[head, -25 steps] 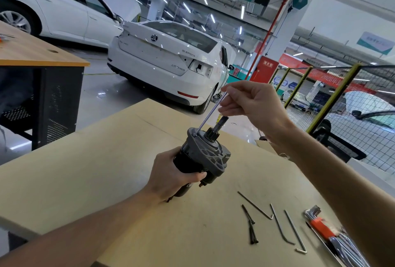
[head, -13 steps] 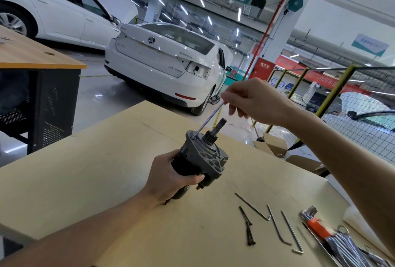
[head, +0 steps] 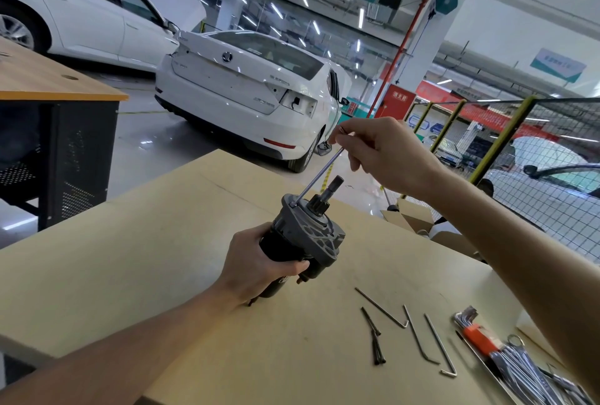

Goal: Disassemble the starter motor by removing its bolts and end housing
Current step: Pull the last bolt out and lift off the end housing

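My left hand (head: 256, 266) grips the black body of the starter motor (head: 302, 239) and holds it tilted above the wooden table (head: 130, 262). Its grey end housing (head: 319, 231) and pinion shaft (head: 329, 189) point up and away from me. My right hand (head: 386, 154) pinches the top of a long silver hex key (head: 319, 172). The key's lower tip sits in a bolt on the housing's left edge. Removed dark bolts (head: 375, 336) lie on the table to the right.
Three loose hex keys (head: 422, 336) lie beside the bolts. A hex key set with an orange holder (head: 477, 336) rests in a metal tray (head: 506, 369) at the right edge. Open cardboard boxes (head: 418, 219) stand beyond the table; white cars and a mesh fence are behind.
My right hand has shifted slightly on the hex key's top while the key stays seated in the bolt. The left hand keeps the motor in the same grip.
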Available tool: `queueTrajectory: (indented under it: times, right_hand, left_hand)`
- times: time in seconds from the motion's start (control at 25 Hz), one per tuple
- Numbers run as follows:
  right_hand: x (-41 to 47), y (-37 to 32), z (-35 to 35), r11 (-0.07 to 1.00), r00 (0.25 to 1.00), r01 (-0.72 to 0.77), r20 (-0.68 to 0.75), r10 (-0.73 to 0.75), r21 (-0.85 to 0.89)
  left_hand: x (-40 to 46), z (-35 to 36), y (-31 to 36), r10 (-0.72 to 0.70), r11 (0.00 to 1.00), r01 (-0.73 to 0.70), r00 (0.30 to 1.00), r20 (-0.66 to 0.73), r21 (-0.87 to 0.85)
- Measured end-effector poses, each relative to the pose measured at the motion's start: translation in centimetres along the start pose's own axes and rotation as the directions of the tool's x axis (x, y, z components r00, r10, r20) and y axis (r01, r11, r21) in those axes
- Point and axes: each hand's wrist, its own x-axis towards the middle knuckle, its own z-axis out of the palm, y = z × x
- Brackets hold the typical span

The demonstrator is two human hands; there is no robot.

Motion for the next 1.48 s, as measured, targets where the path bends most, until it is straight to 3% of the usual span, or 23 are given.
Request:
queueTrajectory:
  times: [0.2,0.36,0.56,0.64,0.76,0.88,0.96,1.12,1.32,1.48]
  right_hand:
    - [0.0,-1.3,0.3,0.971,0.985,-0.159,0.095,0.144,0.178]
    - [0.1,-1.7,0.4,0.978,0.983,-0.177,0.074,0.17,0.106]
    - [0.9,-1.2,-0.8,0.853,0.885,-0.432,0.322,0.337,0.292]
    - [1.1,-0.8,-1.0,0.834,0.867,-0.455,0.369,0.335,0.311]
    - [1.2,-0.6,-1.1,0.911,0.885,-0.352,0.393,0.25,0.215]
    - [1.1,-0.7,-1.7,0.996,0.891,-0.087,0.444,0.091,-0.03]
    - [1.4,-0.9,-2.4,0.984,0.855,0.07,0.518,0.025,-0.163]
    - [2.1,-1.5,-3.0,0.922,0.808,0.254,0.589,-0.036,-0.292]
    - [2.2,-1.4,-2.3,0.708,0.829,0.444,0.552,-0.092,-0.549]
    - [1.6,-1.7,-1.7,0.601,0.862,0.473,0.479,-0.165,-0.645]
  left_hand:
    - [0.0,0.0,0.1,0.004,1.0,-0.004,1.0,0.004,0.001]
    - [-0.1,0.0,0.2,-0.001,1.0,0.001,1.0,0.007,0.009]
    - [0.0,0.0,0.3,-0.006,0.999,0.005,1.0,0.007,0.033]
    - [0.0,0.0,0.4,-0.011,0.999,0.01,1.0,0.015,0.047]
    - [0.0,0.1,0.5,-0.018,0.999,0.017,1.0,0.018,0.047]
    - [-0.1,0.0,0.5,-0.03,0.998,0.029,0.999,0.019,0.047]
    - [-0.1,0.0,0.4,-0.024,0.999,0.023,0.999,0.026,0.048]
    - [0.0,-0.1,0.2,-0.024,0.998,0.023,0.999,0.028,0.06]
    - [0.0,0.0,0.0,-0.022,0.997,0.02,0.999,0.024,0.07]
    - [0.0,0.0,0.0,-0.02,0.998,0.018,0.999,0.028,0.068]
